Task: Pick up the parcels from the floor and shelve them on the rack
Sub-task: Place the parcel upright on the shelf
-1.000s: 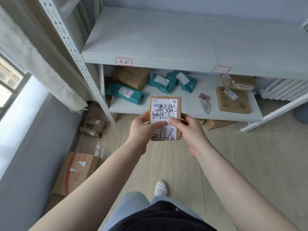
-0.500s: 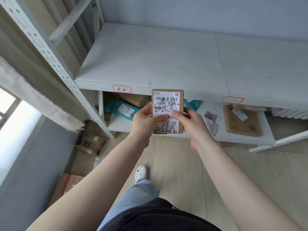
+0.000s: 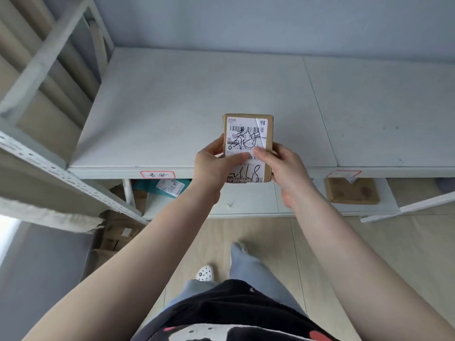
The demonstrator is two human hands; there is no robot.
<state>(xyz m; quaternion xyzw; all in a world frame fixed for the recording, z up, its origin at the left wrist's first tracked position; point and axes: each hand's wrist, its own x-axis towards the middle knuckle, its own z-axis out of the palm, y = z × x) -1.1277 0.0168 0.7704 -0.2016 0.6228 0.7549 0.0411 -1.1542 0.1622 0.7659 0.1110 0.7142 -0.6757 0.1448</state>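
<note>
A small brown cardboard parcel [image 3: 247,129] with a white barcode label and black handwriting is held upright in both hands over the front edge of the rack's wide white shelf [image 3: 197,99]. My left hand [image 3: 213,163] grips its left side, thumb across the label. My right hand [image 3: 283,168] grips its right side, thumb on the label too. The parcel's lower end hangs just past the shelf's front lip.
The shelf's front lip carries two red-bordered tags [image 3: 157,174]. A lower shelf [image 3: 246,205] holds a teal bag [image 3: 170,187] and a flat brown parcel [image 3: 352,193]. Cardboard boxes [image 3: 118,237] lie on the floor at left by the perforated rack post [image 3: 73,178].
Both hands have lifted the parcel from in front of the lower shelf up to the upper shelf's edge. I have stepped closer to the rack.
</note>
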